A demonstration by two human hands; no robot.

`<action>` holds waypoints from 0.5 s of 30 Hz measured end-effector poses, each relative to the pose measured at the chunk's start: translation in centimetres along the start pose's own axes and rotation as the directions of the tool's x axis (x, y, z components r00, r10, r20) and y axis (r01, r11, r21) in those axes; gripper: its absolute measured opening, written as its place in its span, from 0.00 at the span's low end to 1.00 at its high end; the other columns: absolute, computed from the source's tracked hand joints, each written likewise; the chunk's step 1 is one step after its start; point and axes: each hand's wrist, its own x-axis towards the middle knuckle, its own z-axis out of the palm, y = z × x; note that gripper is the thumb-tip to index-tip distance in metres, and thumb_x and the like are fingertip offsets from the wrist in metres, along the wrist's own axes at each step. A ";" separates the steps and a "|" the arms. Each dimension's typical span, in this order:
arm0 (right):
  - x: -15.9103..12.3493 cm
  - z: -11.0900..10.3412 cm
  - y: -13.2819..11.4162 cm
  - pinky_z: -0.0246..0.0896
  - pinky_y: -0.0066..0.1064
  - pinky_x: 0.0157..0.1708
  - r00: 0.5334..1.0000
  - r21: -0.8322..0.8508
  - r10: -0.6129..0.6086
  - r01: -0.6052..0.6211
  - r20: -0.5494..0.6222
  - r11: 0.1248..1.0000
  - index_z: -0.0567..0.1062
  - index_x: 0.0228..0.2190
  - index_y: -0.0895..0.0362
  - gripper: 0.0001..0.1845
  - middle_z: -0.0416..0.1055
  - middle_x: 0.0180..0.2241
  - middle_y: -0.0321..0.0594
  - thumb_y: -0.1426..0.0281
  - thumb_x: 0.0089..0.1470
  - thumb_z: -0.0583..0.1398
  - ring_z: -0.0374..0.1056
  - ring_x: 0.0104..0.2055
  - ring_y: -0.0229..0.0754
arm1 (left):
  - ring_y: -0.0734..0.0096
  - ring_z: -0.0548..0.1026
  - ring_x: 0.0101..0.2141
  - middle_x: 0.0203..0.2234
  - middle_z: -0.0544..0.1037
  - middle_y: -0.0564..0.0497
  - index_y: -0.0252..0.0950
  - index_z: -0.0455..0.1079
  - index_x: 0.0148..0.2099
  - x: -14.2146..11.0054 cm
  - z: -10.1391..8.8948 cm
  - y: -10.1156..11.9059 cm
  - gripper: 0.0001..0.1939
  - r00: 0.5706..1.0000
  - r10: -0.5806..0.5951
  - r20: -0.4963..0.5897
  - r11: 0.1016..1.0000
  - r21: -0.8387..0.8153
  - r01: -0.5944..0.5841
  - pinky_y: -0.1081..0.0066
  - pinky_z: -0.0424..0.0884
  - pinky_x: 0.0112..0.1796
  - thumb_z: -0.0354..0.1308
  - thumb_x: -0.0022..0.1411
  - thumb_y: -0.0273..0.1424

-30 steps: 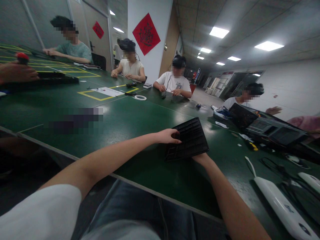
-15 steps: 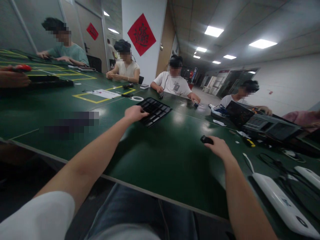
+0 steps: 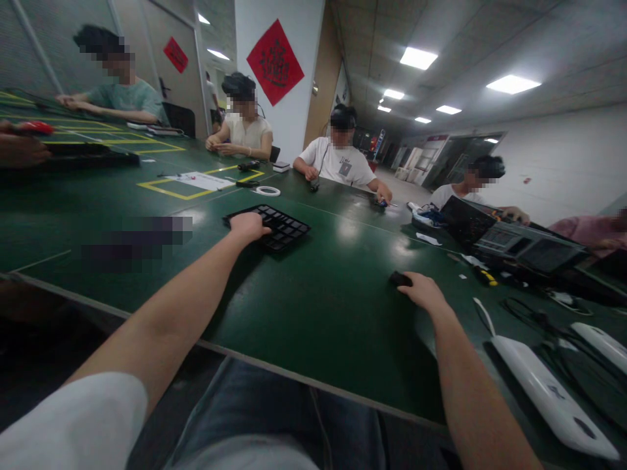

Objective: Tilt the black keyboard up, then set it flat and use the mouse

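A black gridded tray [image 3: 281, 226] lies flat on the green table [image 3: 323, 307], out to the left of centre. My left hand [image 3: 248, 226] rests on its near edge with the fingers curled over the rim. My right hand [image 3: 422, 291] is further right and nearer to me, fingers closed around a small black object [image 3: 399, 279] that touches the table.
White elongated devices [image 3: 548, 390] and black cables [image 3: 543, 321] lie at the right. An opened computer chassis [image 3: 519, 245] stands at the back right. Several people sit along the far side. White tape roll [image 3: 268, 190] and yellow-taped squares [image 3: 196, 183] lie beyond the tray.
My left hand has carried the tray from in front of me out to the left and set it flat on the table. My right hand let go of the tray and closed on the small black object.
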 end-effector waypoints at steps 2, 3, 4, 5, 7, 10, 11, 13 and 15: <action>-0.4 0.3 -2.4 0.59 0.47 0.51 0.992 0.059 -0.127 0.127 -0.001 0.990 0.72 0.48 0.60 0.24 0.71 0.48 0.52 0.68 0.48 0.60 0.65 0.52 0.58 | 0.48 0.68 0.45 0.33 0.74 0.40 0.30 0.64 0.26 -0.7 1.5 2.4 0.19 1.000 -0.011 -0.028 0.999 0.050 0.012 0.61 0.63 0.44 0.61 0.51 0.42; -0.7 0.4 -3.7 0.58 0.48 0.52 0.980 0.132 -0.199 0.200 -0.018 0.971 0.71 0.49 0.60 0.25 0.70 0.49 0.52 0.68 0.47 0.61 0.64 0.53 0.57 | 0.51 0.70 0.43 0.34 0.74 0.40 0.31 0.66 0.27 -1.1 2.3 3.8 0.20 1.000 0.017 -0.012 0.998 0.056 -0.016 0.63 0.64 0.42 0.61 0.50 0.45; -1.0 0.6 -4.9 0.57 0.49 0.53 0.968 0.215 -0.250 0.251 -0.033 0.944 0.71 0.49 0.60 0.25 0.70 0.49 0.51 0.68 0.47 0.61 0.64 0.53 0.56 | 0.53 0.71 0.42 0.36 0.75 0.40 0.32 0.68 0.29 -1.7 3.2 5.2 0.20 0.996 0.083 0.018 0.995 0.046 -0.084 0.65 0.65 0.41 0.59 0.52 0.47; -1.3 0.7 -6.0 0.57 0.49 0.53 0.958 0.306 -0.281 0.283 -0.051 0.909 0.72 0.48 0.60 0.25 0.71 0.49 0.50 0.69 0.46 0.61 0.65 0.52 0.55 | 0.55 0.72 0.42 0.37 0.75 0.41 0.33 0.70 0.32 -2.4 4.0 6.6 0.20 0.987 0.159 0.035 0.987 0.008 -0.159 0.67 0.65 0.40 0.58 0.52 0.47; -1.9 1.1 -7.6 0.57 0.48 0.53 0.941 0.483 -0.329 0.326 -0.081 0.813 0.75 0.43 0.58 0.20 0.73 0.46 0.47 0.71 0.45 0.62 0.67 0.50 0.53 | 0.58 0.72 0.41 0.39 0.75 0.43 0.35 0.71 0.39 -3.9 5.5 9.1 0.20 0.949 0.313 0.047 0.945 -0.112 -0.306 0.69 0.65 0.39 0.57 0.54 0.47; -2.1 2.2 -8.5 0.59 0.48 0.53 0.941 0.691 -0.318 0.305 -0.114 0.655 0.75 0.38 0.55 0.17 0.75 0.43 0.43 0.73 0.41 0.63 0.69 0.48 0.52 | 0.60 0.72 0.41 0.40 0.75 0.43 0.34 0.71 0.44 -6.3 6.9 11.4 0.20 0.877 0.477 0.056 0.850 -0.283 -0.444 0.69 0.65 0.39 0.57 0.55 0.44; -1.9 2.7 -8.5 0.59 0.47 0.53 0.945 0.747 -0.303 0.287 -0.121 0.600 0.75 0.38 0.55 0.18 0.75 0.43 0.42 0.74 0.40 0.64 0.69 0.47 0.51 | 0.60 0.72 0.41 0.40 0.75 0.43 0.33 0.70 0.45 -6.9 7.2 11.7 0.21 0.858 0.510 0.055 0.822 -0.325 -0.468 0.69 0.66 0.40 0.57 0.56 0.43; -1.3 3.8 -8.2 0.61 0.46 0.52 0.951 0.824 -0.280 0.260 -0.129 0.504 0.74 0.40 0.52 0.18 0.75 0.44 0.39 0.73 0.43 0.62 0.69 0.47 0.49 | 0.61 0.72 0.41 0.41 0.74 0.41 0.31 0.69 0.47 -7.8 7.6 12.0 0.22 0.835 0.549 0.047 0.780 -0.387 -0.491 0.68 0.66 0.40 0.57 0.56 0.43; -0.6 4.7 -7.9 0.63 0.46 0.51 0.950 0.847 -0.281 0.259 -0.136 0.464 0.74 0.41 0.50 0.16 0.75 0.43 0.38 0.71 0.48 0.60 0.70 0.47 0.48 | 0.62 0.72 0.40 0.41 0.74 0.41 0.30 0.68 0.47 -8.2 7.8 12.0 0.23 0.824 0.566 0.038 0.747 -0.447 -0.493 0.68 0.66 0.40 0.57 0.56 0.43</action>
